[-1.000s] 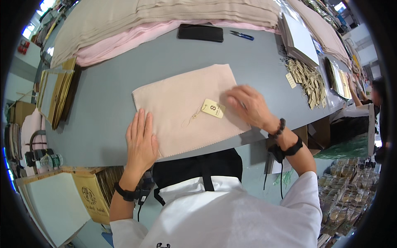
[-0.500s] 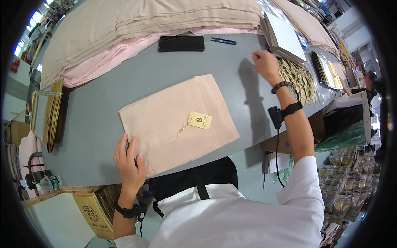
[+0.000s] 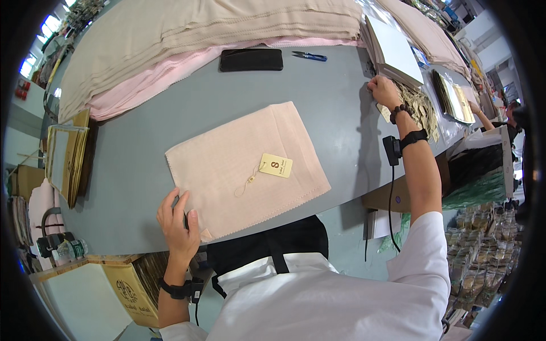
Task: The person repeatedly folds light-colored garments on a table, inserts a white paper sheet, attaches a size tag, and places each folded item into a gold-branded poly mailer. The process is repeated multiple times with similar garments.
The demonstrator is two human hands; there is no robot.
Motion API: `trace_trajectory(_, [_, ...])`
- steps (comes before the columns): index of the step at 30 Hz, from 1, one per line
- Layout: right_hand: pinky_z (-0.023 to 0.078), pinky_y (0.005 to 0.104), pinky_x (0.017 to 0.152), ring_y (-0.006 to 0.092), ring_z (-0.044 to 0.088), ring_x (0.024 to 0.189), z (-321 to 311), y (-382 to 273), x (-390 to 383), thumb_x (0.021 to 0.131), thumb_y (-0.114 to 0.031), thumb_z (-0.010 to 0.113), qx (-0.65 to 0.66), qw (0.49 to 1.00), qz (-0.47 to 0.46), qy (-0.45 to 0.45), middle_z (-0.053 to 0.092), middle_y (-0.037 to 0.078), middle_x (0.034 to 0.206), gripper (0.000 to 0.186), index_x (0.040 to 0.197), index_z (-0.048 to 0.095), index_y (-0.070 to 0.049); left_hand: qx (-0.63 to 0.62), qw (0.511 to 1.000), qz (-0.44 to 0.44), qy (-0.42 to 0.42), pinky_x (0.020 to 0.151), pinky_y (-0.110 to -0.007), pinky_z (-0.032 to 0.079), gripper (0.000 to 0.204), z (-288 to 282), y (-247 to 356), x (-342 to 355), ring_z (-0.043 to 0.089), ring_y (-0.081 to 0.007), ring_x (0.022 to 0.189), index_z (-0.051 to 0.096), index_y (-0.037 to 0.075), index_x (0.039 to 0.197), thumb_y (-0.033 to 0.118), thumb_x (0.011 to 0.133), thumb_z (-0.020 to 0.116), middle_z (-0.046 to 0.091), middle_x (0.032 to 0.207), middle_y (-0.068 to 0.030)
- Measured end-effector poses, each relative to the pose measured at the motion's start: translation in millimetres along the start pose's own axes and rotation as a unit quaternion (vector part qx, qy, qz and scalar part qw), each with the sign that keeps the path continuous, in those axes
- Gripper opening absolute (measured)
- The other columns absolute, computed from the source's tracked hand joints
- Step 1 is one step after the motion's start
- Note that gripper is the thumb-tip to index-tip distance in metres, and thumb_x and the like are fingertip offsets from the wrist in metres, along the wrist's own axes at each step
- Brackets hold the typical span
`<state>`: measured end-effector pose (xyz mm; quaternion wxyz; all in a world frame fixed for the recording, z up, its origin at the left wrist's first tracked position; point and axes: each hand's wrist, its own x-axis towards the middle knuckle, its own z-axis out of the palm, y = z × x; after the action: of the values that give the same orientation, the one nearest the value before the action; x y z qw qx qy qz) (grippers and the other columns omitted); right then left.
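Observation:
A folded pale pink cloth (image 3: pixel 222 153) lies at an angle on the grey table, near its front edge. On the cloth rests a cream hang tag (image 3: pixel 276 165) with a looped string. My left hand (image 3: pixel 179 224) touches the cloth's near left corner, its fingers apart. At the right, my right hand (image 3: pixel 384 91) is beside a heap of hang tags (image 3: pixel 418 108), fingertips pinched together. Whatever they grip is too small to make out. Below that hand shows a single pale tag (image 3: pixel 384 112); whether it hangs from the fingers I cannot tell.
Stacked beige cloth (image 3: pixel 216 23) and pink cloth (image 3: pixel 136 88) cover the far side. A black phone (image 3: pixel 251 60) and blue thread snips (image 3: pixel 309 56) lie before them. White cards (image 3: pixel 393 48) stand behind the tags. Brown paper packets (image 3: pixel 65 159) stand at left; another person's arm (image 3: pixel 483 118) shows far right.
My right hand has moved right and slightly down, to the edge of the tag heap. A pale tag now shows below it. My left hand stays at the cloth's corner.

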<state>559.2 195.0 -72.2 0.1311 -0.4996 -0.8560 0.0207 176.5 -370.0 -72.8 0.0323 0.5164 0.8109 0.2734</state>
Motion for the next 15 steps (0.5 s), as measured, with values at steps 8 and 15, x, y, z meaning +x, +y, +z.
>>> trace_trajectory(8, [0.054,0.0511,0.081,0.0386,0.072,0.094,-20.8,-25.1,-24.1,0.099,-0.032,0.069,0.031,0.978,0.124,0.167,0.077,0.014,0.092,0.023,0.102,0.076,-0.010,-0.022,0.999,0.007,0.022,0.114,-0.047,0.036,0.035,0.2,-1.7,-1.9,0.052,-0.0358,0.130,0.070,0.004,0.130,0.018,0.101,0.059,0.058,0.143,-0.0167])
trace_trajectory(15, [0.053,0.0258,0.063,0.0084,0.063,0.072,-46.1,-144.0,-79.2,0.104,-0.012,0.065,0.384,0.923,0.002,0.013,0.071,0.003,0.084,0.018,0.112,0.075,0.000,-0.053,0.994,0.023,0.091,0.104,-0.043,0.046,0.028,-4.4,3.8,1.6,0.056,-0.0349,0.124,0.075,0.005,0.121,0.012,0.096,0.064,0.063,0.134,-0.0141])
